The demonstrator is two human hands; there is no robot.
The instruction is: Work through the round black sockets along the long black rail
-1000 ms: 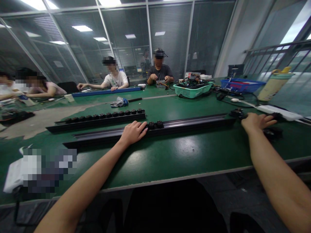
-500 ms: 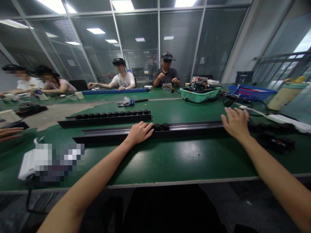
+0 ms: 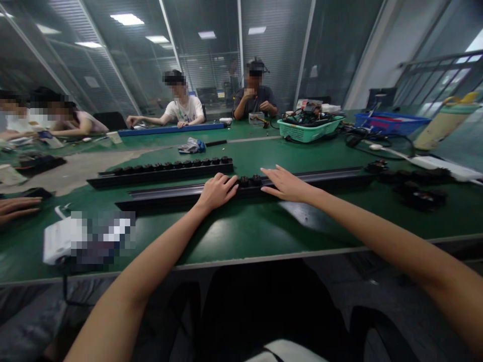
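A long black rail (image 3: 324,177) lies across the green table (image 3: 241,231) in front of me. My left hand (image 3: 217,191) rests on the rail with its fingers curled over the edge, beside a few small black round parts (image 3: 251,179) seated in the rail. My right hand (image 3: 285,184) lies on the rail just right of those parts, fingers stretched out and apart, holding nothing. A second black rail (image 3: 158,171) filled with several round parts lies behind the first.
Loose black parts (image 3: 415,193) lie at the right. A green basket (image 3: 307,129) of cables, a blue tray (image 3: 390,122), a white power strip (image 3: 437,166) and a bottle (image 3: 441,125) stand at the back right. Other people sit at the far and left sides; a hand (image 3: 17,207) rests at left.
My right hand has moved left along the rail from the loose parts at the right end to the parts beside my left hand. The left hand stayed put.
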